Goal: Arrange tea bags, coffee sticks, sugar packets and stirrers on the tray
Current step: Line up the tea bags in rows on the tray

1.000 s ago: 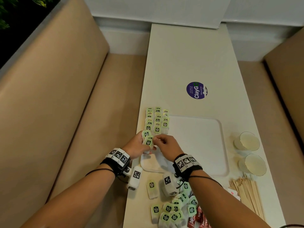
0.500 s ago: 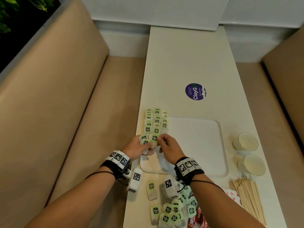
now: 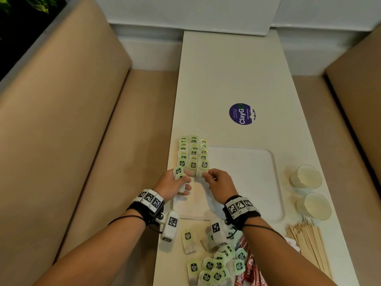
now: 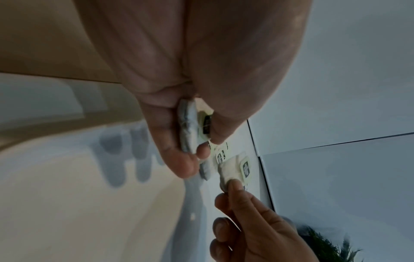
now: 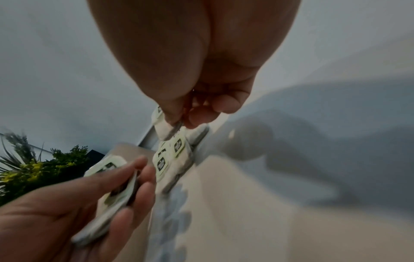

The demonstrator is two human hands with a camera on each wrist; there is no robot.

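A: While the head view looks down, the left hand (image 3: 174, 183) grips a small stack of tea bags (image 3: 179, 174) at the tray's (image 3: 257, 182) left edge, and the right hand (image 3: 218, 182) pinches one bag at the near end of the rows (image 3: 192, 153) already laid there.

B: And the rest?

A: Loose bags (image 3: 212, 267), red sticks (image 3: 250, 269) and stirrers (image 3: 309, 244) lie on the table, off the tray. Two cups (image 3: 307, 176) stand to its right.

B: What does the left wrist add?

A: The stack (image 4: 190, 127) shows edge-on, clamped between thumb and fingers. The right fingers (image 4: 233, 186) nip a single bag (image 4: 235, 168) by its lower corner.

B: The right wrist?

A: Thumb and forefinger are pressed together on that bag (image 5: 165, 127), just above the laid ones (image 5: 172, 156). The left hand's stack (image 5: 112, 191) is blurred; the head view hides both pinch points.

B: How will they handle?

A: I judge them very light, soft and floppy, with paper that tears. Taking one by a corner or its tag seems best, then laying it flat so the neighbouring rows aren't nudged.
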